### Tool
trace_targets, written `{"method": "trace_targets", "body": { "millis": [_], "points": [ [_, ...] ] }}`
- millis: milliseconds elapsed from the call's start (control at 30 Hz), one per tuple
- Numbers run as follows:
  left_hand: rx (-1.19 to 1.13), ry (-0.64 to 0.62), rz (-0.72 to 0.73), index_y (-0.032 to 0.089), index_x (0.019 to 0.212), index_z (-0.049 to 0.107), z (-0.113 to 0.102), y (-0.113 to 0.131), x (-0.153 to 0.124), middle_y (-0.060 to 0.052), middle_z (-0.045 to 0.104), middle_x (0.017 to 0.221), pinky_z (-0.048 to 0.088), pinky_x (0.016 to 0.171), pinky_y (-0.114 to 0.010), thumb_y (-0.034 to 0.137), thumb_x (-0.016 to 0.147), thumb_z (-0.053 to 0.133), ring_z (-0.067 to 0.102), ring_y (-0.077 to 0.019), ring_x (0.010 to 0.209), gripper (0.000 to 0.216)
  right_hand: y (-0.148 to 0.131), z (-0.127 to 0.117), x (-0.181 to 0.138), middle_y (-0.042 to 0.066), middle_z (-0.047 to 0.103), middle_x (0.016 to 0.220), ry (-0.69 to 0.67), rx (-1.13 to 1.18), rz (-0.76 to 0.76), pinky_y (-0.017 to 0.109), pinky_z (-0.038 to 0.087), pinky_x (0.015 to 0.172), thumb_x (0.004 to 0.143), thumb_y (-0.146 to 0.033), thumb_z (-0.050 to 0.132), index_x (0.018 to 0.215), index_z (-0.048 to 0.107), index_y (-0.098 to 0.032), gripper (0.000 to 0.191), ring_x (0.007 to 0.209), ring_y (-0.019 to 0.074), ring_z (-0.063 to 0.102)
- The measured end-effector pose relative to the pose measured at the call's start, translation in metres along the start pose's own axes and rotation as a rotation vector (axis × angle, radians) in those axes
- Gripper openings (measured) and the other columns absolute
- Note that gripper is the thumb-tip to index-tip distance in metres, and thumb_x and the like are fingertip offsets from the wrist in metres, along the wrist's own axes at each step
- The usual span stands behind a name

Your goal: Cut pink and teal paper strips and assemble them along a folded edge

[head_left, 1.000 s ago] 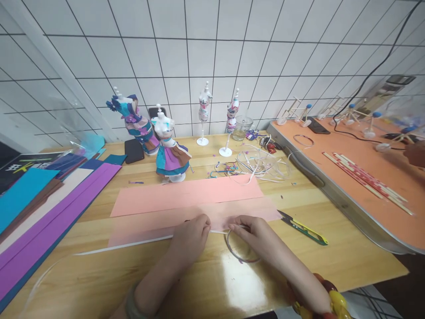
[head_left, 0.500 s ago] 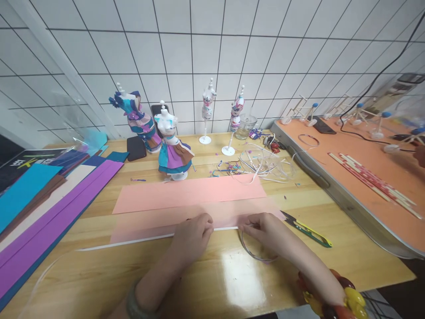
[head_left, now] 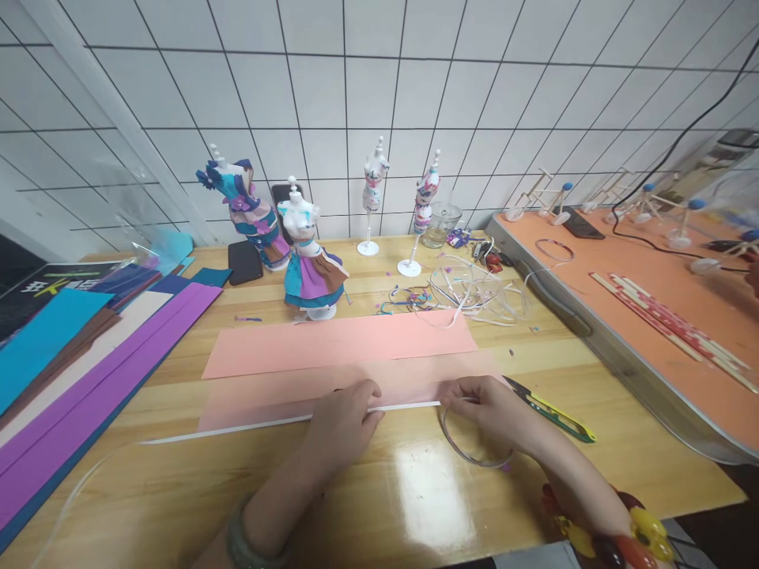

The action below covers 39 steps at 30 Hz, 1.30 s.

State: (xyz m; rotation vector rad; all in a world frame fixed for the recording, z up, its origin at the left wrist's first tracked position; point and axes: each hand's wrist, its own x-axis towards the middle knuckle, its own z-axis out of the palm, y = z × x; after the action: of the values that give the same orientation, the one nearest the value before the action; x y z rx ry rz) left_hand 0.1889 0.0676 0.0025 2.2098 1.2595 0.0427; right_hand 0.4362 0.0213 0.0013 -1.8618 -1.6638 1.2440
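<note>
A narrow white strip of tape (head_left: 237, 431) runs along the near edge of a pale pink sheet (head_left: 254, 399). My left hand (head_left: 344, 419) is closed over this edge, with the strip coming out between its thumb and curled fingers. Further right, my right hand (head_left: 489, 407) pinches the strip's other end together with a thin roll of tape (head_left: 468, 457), whose ring hangs below the fingers. Beyond the sheet lies a second, brighter pink strip of sheet (head_left: 344, 344). Yellow-green thread snips (head_left: 554, 411) rest just right of my right hand.
Small dress-form mannequins stand at the back, one in a colourful skirt (head_left: 314, 280). Tangled white strips (head_left: 474, 292) lie behind the sheets. Purple and other coloured sheets (head_left: 130, 363) are stacked at left. An orange-topped table (head_left: 640, 300) adjoins at right, bearing red-and-cream sticks (head_left: 670, 324).
My right hand has slid a little to the right with the tape roll, baring more white strip between the hands. My left thumb has parted slightly from the index finger.
</note>
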Motion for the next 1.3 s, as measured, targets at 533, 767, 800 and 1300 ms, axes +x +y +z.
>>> {"method": "trace_targets", "body": {
  "millis": [533, 767, 800, 1300],
  "points": [
    [0.012, -0.001, 0.028, 0.024, 0.100, 0.055, -0.002, 0.001, 0.000, 0.002, 0.063, 0.073, 0.037, 0.063, -0.028, 0.027, 0.079, 0.050, 0.060, -0.0187, 0.073, 0.022, 0.011, 0.000, 0.001, 0.001, 0.065, 0.074, 0.006, 0.246, -0.004, 0.025, 0.041, 0.063, 0.074, -0.043, 0.061, 0.072, 0.066, -0.017, 0.027, 0.068, 0.0149, 0.055],
    [0.027, -0.005, 0.013, 0.025, 0.100, 0.055, -0.002, 0.003, 0.000, 0.002, 0.065, 0.077, 0.038, 0.062, -0.028, 0.031, 0.080, 0.049, 0.061, -0.0195, 0.075, 0.022, 0.017, 0.002, 0.004, 0.003, 0.068, 0.075, 0.049, 0.176, 0.047, 0.027, 0.043, 0.064, 0.073, -0.039, 0.059, 0.073, 0.069, -0.017, 0.025, 0.069, 0.0178, 0.058],
    [0.028, -0.002, 0.011, 0.025, 0.099, 0.055, -0.003, 0.004, 0.000, 0.002, 0.066, 0.078, 0.038, 0.063, -0.028, 0.031, 0.081, 0.048, 0.061, -0.0196, 0.076, 0.021, 0.017, 0.002, 0.004, 0.003, 0.068, 0.075, 0.059, 0.162, 0.045, 0.027, 0.043, 0.065, 0.073, -0.038, 0.059, 0.072, 0.069, -0.017, 0.024, 0.070, 0.0182, 0.058],
    [0.047, 0.013, -0.017, 0.024, 0.094, 0.054, -0.006, 0.009, 0.000, 0.001, 0.068, 0.091, 0.036, 0.063, -0.026, 0.026, 0.084, 0.043, 0.061, -0.0182, 0.081, 0.014, 0.007, 0.000, -0.002, 0.001, 0.066, 0.066, 0.093, -0.014, 0.008, 0.026, 0.041, 0.061, 0.074, -0.035, 0.055, 0.067, 0.067, -0.017, 0.022, 0.063, 0.0174, 0.056]
  ]
}}
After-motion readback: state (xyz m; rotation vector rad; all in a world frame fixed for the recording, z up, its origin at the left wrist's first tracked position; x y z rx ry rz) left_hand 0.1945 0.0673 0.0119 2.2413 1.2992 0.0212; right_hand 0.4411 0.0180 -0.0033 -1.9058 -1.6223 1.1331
